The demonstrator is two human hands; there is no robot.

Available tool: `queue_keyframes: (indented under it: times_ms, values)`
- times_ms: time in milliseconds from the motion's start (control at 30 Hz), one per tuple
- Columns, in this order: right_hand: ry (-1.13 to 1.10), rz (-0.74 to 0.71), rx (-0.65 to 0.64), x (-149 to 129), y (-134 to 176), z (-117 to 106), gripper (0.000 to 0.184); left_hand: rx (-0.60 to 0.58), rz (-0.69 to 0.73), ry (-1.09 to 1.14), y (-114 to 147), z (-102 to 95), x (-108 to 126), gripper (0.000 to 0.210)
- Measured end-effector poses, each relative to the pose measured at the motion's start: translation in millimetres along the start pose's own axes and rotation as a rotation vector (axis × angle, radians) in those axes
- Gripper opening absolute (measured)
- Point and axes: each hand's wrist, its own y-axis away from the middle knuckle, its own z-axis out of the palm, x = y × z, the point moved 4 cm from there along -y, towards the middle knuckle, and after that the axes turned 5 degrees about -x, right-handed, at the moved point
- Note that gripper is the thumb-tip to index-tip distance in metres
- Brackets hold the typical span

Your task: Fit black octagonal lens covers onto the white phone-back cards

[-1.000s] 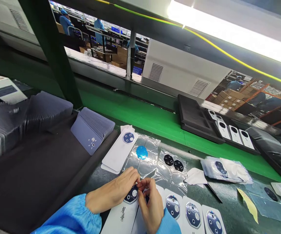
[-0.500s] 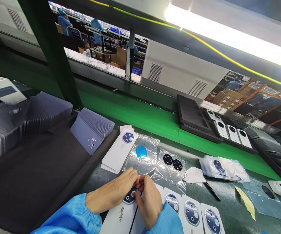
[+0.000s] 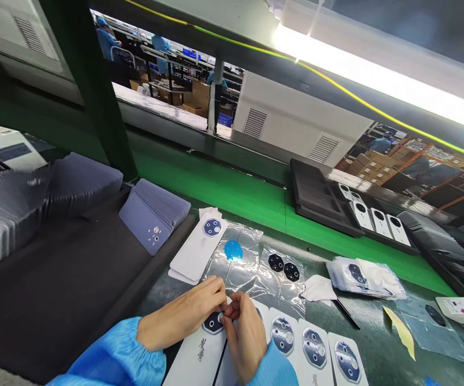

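My left hand (image 3: 184, 316) and my right hand (image 3: 245, 335) meet at the bench's near edge over a white phone back cover (image 3: 200, 356) with a dark camera ring (image 3: 212, 323). The fingertips of both hands pinch at something small on that ring; it is too small to make out. To the right lie three more white covers (image 3: 314, 351) with blue-filmed camera rings. Clear film sheets (image 3: 236, 262) carrying a blue round sticker (image 3: 233, 250) and two black octagonal pieces (image 3: 283, 267) lie just beyond my hands.
A stack of white covers (image 3: 195, 252) lies left of the films. Lilac covers (image 3: 151, 217) stand fanned in a dark tray at left. A green conveyor belt (image 3: 232, 187) carries a black tray (image 3: 324, 201) with white covers. Bagged parts (image 3: 366, 279) and a yellow tag (image 3: 401, 332) lie at right.
The hands have drawn slightly closer together over the camera ring and shifted a little toward me; the view has drifted a bit to the right.
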Motion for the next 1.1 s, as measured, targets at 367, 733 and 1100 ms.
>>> queue_keyframes:
  times_ms: [367,733,1100]
  values:
    - [0.287,-0.449,0.476,-27.5,60.7,34.7,0.031,0.022,-0.003,0.011,0.0,-6.3,2.5,0.025]
    - [0.264,-0.397,0.488,-23.0,66.1,43.0,0.032,0.165,-0.005,-0.094,26.5,-0.3,1.0,0.028]
    - [0.217,-0.313,0.529,-28.2,64.2,42.7,0.035,0.2,-0.048,-0.134,49.9,-9.1,19.5,0.024]
